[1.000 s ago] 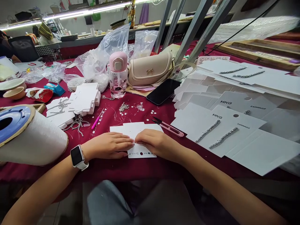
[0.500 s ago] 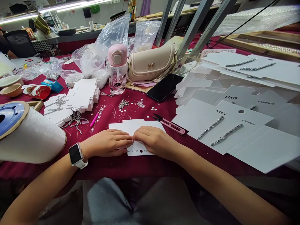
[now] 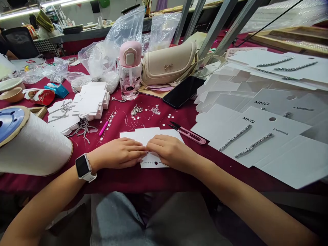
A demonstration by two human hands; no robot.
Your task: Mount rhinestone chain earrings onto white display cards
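Note:
My left hand [image 3: 120,153] and my right hand [image 3: 169,152] rest on a small white card [image 3: 153,163] near the front edge of the dark red table [image 3: 123,179]. Their fingertips meet over the card's middle and pinch a tiny glinting piece that I cannot make out. The left fingers lie close together on the card and the right fingers are curled. More blank white cards [image 3: 143,134] lie just beyond the hands. A white smartwatch [image 3: 83,167] is on my left wrist.
Pink thread snips [image 3: 188,133] lie right of the hands, a pink hook tool [image 3: 105,125] to the left. White MNG cards with rhinestone strips [image 3: 256,133] cover the right. A big white spool [image 3: 38,147], card stacks [image 3: 91,100], a pink-lidded bottle [image 3: 130,73], a beige handbag [image 3: 167,65] and a phone [image 3: 183,91] stand around.
The view has tipped slightly downward, so everything sits higher in the picture. Both hands stay on the card with fingertips together.

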